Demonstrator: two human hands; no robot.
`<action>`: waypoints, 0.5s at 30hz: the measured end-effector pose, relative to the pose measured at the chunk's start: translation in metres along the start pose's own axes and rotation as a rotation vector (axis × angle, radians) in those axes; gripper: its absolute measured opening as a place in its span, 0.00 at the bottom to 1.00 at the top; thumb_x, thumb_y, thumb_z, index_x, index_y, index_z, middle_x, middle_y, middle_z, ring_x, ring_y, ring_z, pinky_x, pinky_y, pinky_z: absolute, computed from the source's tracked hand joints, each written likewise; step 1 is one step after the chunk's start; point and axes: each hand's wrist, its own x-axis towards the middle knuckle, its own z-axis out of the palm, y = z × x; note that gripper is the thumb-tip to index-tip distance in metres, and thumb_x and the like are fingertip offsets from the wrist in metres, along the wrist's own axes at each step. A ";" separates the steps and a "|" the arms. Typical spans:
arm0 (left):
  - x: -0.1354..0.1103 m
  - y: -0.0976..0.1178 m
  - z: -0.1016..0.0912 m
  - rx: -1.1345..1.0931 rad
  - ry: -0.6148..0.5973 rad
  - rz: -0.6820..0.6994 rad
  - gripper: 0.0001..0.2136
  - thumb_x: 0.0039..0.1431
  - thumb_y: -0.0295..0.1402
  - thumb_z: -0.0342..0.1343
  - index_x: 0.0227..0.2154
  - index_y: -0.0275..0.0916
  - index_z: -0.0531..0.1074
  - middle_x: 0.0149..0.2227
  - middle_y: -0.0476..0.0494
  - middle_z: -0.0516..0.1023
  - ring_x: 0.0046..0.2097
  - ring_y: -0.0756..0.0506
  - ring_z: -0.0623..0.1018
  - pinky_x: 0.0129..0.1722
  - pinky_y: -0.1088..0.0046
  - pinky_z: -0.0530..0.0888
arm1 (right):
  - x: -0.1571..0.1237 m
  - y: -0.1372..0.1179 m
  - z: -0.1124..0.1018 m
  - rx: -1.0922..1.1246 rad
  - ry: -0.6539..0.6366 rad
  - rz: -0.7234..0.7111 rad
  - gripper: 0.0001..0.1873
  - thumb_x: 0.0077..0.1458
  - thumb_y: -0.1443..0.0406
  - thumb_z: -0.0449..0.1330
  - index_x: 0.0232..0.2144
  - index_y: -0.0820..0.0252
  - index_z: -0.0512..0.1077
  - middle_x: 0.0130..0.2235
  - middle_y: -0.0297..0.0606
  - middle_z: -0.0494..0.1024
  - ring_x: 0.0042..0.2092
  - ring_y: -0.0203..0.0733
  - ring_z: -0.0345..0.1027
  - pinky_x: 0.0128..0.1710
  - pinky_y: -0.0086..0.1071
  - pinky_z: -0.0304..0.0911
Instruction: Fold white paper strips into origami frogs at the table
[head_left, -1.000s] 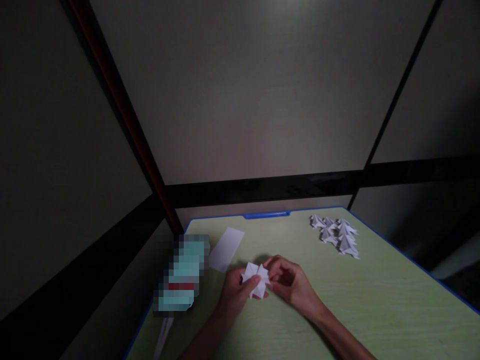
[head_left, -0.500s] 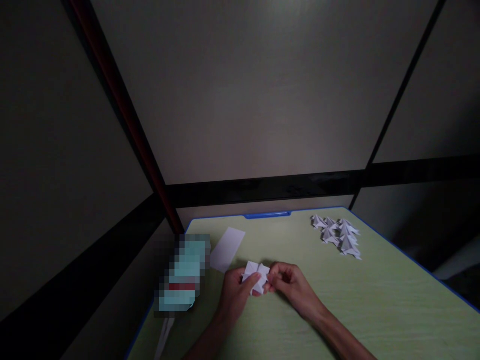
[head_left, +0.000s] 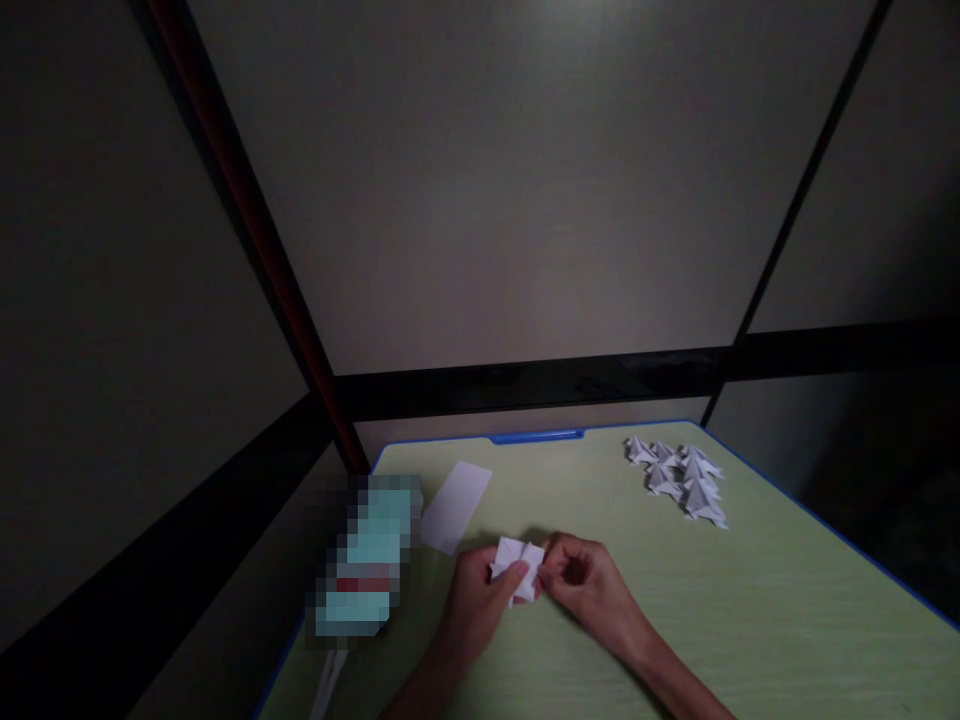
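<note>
Above the near part of the table, a small piece of folded white paper (head_left: pixel 511 555) is held between my hands. My left hand (head_left: pixel 478 598) grips it from the left, thumb pressed flat on top and the fingers underneath. At the paper's right edge, my right hand (head_left: pixel 581 575) pinches a corner between thumb and forefinger. The fingertips partly hide that corner. A flat white paper sheet (head_left: pixel 456 506) lies on the table just beyond my left hand.
Several folded white paper figures (head_left: pixel 701 495) stand grouped at the table's back right. A blurred-out light teal object (head_left: pixel 375 545) with pale cords lies along the left edge. The pale green table (head_left: pixel 787 610) has a blue rim and meets panelled walls behind.
Both hands and the folded paper sit slightly lower in view, and the whole scene has shifted down a little. The grip of both hands on the paper stays nearly the same.
</note>
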 end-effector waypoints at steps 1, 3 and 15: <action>0.000 -0.001 0.000 0.007 0.007 0.006 0.10 0.38 0.34 0.56 0.19 0.30 0.72 0.18 0.45 0.73 0.21 0.48 0.71 0.20 0.76 0.67 | 0.000 0.000 0.000 -0.006 0.006 -0.003 0.07 0.34 0.75 0.52 0.12 0.63 0.60 0.16 0.28 0.63 0.19 0.28 0.53 0.18 0.23 0.50; -0.001 -0.003 0.000 0.037 0.021 0.031 0.09 0.39 0.33 0.55 0.19 0.30 0.72 0.18 0.46 0.73 0.21 0.48 0.71 0.20 0.77 0.66 | 0.001 0.000 0.001 -0.007 0.012 0.002 0.08 0.34 0.75 0.52 0.11 0.62 0.59 0.15 0.28 0.62 0.18 0.28 0.52 0.18 0.23 0.50; -0.002 -0.001 -0.001 0.072 0.025 0.071 0.07 0.40 0.32 0.54 0.20 0.32 0.71 0.18 0.47 0.72 0.21 0.49 0.69 0.20 0.78 0.63 | -0.001 0.008 0.001 -0.050 -0.105 0.044 0.14 0.42 0.60 0.56 0.14 0.62 0.60 0.14 0.26 0.58 0.18 0.29 0.50 0.17 0.24 0.45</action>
